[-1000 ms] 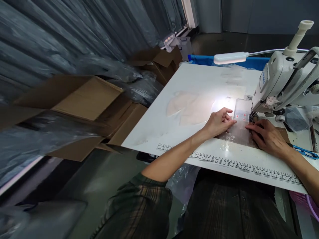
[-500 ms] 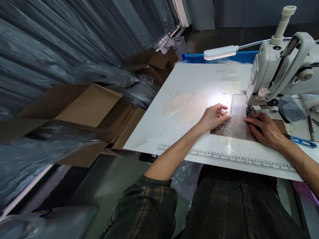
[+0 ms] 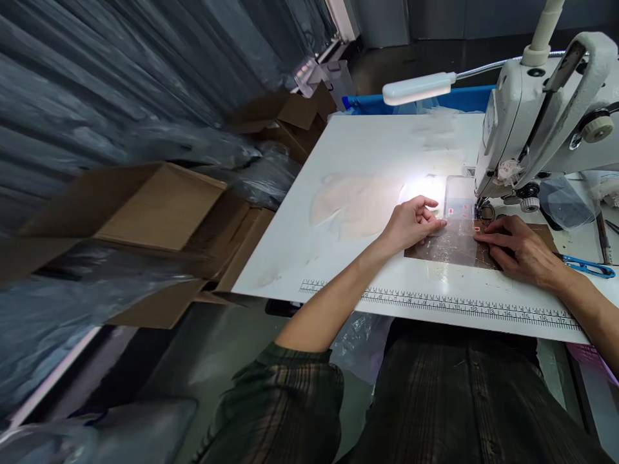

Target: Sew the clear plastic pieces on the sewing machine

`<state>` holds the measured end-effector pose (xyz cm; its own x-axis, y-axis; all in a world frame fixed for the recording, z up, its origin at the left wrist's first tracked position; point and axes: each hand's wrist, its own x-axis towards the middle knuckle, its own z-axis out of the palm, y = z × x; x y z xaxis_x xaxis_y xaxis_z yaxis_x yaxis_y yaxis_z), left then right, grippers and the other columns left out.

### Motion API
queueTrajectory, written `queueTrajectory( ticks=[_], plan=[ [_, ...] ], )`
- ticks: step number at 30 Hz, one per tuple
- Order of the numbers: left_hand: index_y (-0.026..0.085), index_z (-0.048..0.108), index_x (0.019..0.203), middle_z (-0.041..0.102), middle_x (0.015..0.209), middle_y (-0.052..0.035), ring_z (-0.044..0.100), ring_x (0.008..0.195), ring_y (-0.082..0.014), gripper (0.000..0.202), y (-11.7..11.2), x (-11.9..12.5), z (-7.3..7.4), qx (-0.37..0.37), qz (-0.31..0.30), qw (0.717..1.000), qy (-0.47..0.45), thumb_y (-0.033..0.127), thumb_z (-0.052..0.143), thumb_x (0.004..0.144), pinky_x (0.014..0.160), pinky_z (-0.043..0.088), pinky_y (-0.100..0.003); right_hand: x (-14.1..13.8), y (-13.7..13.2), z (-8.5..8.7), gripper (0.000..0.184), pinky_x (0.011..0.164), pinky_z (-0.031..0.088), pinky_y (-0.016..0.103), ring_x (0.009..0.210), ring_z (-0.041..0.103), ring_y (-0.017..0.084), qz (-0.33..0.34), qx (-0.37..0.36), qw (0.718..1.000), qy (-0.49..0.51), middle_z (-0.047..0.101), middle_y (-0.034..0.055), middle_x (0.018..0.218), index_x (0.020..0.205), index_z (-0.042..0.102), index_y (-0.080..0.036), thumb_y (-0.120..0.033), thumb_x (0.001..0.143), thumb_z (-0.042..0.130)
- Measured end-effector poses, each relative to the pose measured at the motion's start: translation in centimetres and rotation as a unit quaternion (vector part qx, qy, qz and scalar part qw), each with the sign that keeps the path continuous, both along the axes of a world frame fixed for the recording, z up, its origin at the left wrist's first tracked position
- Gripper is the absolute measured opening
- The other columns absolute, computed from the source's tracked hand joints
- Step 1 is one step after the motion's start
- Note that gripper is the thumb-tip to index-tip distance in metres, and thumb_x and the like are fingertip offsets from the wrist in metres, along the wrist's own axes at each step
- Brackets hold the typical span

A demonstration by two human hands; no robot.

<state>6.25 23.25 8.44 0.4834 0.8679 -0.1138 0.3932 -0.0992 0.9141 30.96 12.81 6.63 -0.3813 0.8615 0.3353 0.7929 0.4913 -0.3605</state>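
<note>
A clear plastic piece [image 3: 459,241] with small red marks lies on a brown sheet [image 3: 416,252] beside the sewing machine's needle area [image 3: 480,209]. My left hand [image 3: 413,222] is at its left edge, thumb and bent fingers closed on the film; the index finger is lifted. Right of the needle area, my right hand [image 3: 520,248] lies palm down. Its fingers are stretched out and slightly apart, the fingertips touching the plastic beside a small red-marked label [image 3: 477,229]. Whether that label is loose or attached, I cannot tell.
A white sewing machine [image 3: 512,129] stands at the right, with a lit lamp [image 3: 418,87] over the table. Blue-handled snips [image 3: 587,265] lie by my right wrist. A printed ruler [image 3: 435,306] runs along the front edge. Open cardboard boxes [image 3: 159,206] stand at left.
The red-marked label now shows by my right fingertips. My right fingers have spread a little; the left hand keeps its hold. The view has shifted slightly.
</note>
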Motion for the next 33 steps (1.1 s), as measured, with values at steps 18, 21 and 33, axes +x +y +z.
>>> queueTrajectory(
  ticks=[18, 21, 33],
  plan=[
    [0.016, 0.064, 0.109, 0.069, 0.087, -0.0033, 0.057, 0.059, -0.0090, 0.029, -0.2, -0.1, -0.2, 0.147, 0.004, 0.988, 0.046, 0.033, 0.071, 0.087, 0.054, 0.049, -0.025, 0.0, -0.5, 0.3, 0.035, 0.093, 0.054, 0.046, 0.105, 0.061, 0.027, 0.049, 0.023, 0.998, -0.029, 0.067, 0.0111, 0.108, 0.113, 0.079, -0.028, -0.024, 0.096, 0.049],
    [0.017, 0.068, 0.097, 0.069, 0.103, -0.0084, 0.061, 0.072, -0.0134, 0.024, -0.2, 0.3, -0.3, 0.354, -0.066, 0.927, 0.109, 0.039, 0.060, 0.095, 0.055, 0.045, -0.027, 0.1, -0.6, 0.2, 0.034, 0.092, 0.054, 0.047, 0.104, 0.061, 0.027, 0.049, 0.027, 0.998, -0.028, 0.067, 0.0115, 0.108, 0.114, 0.079, -0.028, -0.024, 0.097, 0.050],
    [0.011, 0.066, 0.120, 0.067, 0.127, -0.0157, 0.061, 0.100, -0.0240, 0.043, 0.7, 2.8, -1.0, 0.579, -0.335, 0.700, 0.249, 0.038, 0.034, 0.108, 0.084, 0.047, -0.037, -0.5, -1.0, 0.6, 0.032, 0.088, 0.057, 0.047, 0.102, 0.060, 0.027, 0.044, 0.070, 0.996, -0.036, 0.067, 0.0133, 0.108, 0.112, 0.078, -0.022, -0.020, 0.098, 0.049]
  ],
)
